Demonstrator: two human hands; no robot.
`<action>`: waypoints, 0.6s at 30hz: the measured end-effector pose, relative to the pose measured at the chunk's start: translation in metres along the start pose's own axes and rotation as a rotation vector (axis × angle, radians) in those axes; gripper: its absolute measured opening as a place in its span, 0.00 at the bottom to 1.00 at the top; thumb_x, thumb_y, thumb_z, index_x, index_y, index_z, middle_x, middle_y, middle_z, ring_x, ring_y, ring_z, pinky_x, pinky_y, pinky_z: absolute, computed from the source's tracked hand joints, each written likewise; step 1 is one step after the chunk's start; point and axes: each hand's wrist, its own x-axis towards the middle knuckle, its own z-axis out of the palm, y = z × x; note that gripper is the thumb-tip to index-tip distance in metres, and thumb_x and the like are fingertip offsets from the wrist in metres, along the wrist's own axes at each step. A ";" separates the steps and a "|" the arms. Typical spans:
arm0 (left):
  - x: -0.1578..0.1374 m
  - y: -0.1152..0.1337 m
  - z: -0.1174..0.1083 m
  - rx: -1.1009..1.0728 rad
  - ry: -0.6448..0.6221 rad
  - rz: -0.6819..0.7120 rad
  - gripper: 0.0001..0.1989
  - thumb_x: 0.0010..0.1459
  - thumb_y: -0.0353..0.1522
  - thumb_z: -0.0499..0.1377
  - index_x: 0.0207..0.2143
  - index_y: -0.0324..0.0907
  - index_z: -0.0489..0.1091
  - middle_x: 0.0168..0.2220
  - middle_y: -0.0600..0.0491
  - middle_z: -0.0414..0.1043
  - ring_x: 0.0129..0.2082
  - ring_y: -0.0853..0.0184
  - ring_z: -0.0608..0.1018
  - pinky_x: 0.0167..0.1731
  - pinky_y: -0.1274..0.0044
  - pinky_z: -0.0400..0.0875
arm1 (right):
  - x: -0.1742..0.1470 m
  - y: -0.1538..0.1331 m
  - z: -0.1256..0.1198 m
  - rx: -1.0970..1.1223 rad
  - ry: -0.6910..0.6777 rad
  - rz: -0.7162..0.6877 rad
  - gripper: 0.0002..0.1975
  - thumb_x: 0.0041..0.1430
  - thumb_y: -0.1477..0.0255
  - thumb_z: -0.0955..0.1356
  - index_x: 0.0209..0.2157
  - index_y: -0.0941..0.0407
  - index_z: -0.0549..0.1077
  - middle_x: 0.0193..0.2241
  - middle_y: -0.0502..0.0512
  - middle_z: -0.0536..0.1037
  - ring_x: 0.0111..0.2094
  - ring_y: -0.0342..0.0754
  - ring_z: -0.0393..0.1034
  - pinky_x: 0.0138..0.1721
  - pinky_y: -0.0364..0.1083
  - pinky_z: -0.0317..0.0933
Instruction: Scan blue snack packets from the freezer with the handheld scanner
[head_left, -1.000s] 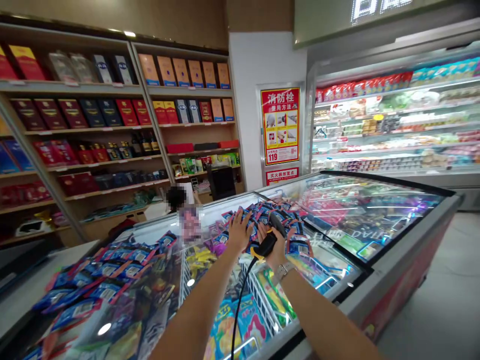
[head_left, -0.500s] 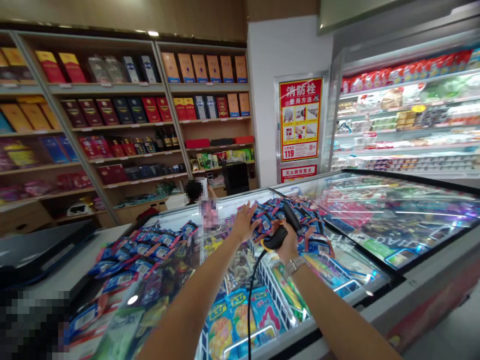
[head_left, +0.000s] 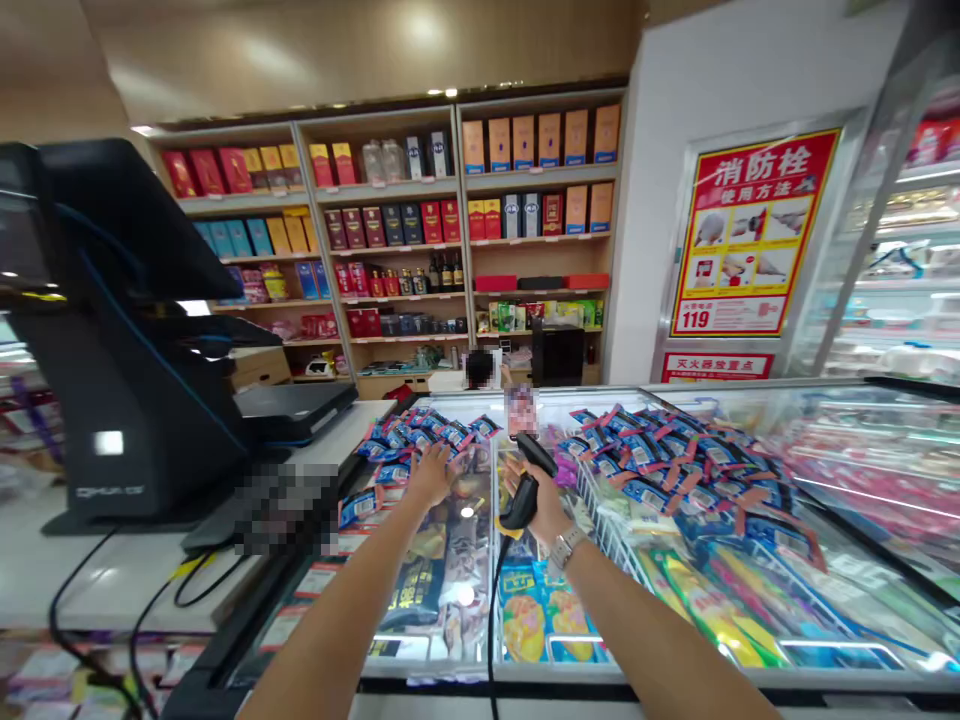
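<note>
My right hand (head_left: 549, 508) is wrapped round a black handheld barcode scanner (head_left: 520, 500), its cord hanging down towards the freezer's front edge. The wrist wears a watch (head_left: 567, 546). My left hand (head_left: 430, 476) lies palm down with its fingers spread, at the near edge of the left pile of small blue-and-pink packets (head_left: 424, 428). Whether the fingertips press on a packet is hard to tell. A larger pile of the same packets (head_left: 679, 455) lies to the right of the scanner, on the chest freezer (head_left: 757, 690).
Frozen bags (head_left: 551, 610) sit below in wire baskets. A counter (head_left: 45, 585) at left carries a black checkout machine (head_left: 142, 400). Behind the freezer, a person (head_left: 480, 368) is partly blurred out before shelves of boxes (head_left: 382, 225). A fire-hydrant sign (head_left: 757, 235) hangs at right.
The view has swung left, bringing in the checkout machine. My left hand has moved from the right pile to the left pile. The scanner has also come away from the right pile, still in my right hand.
</note>
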 end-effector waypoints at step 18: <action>-0.022 0.049 0.028 -0.348 0.140 -0.115 0.21 0.53 0.40 0.62 0.48 0.40 0.72 0.52 0.40 0.72 0.58 0.47 0.68 0.59 0.55 0.56 | 0.003 -0.004 -0.020 -0.158 -0.019 0.176 0.07 0.47 0.73 0.74 0.31 0.58 0.77 0.25 0.53 0.79 0.26 0.45 0.74 0.33 0.43 0.71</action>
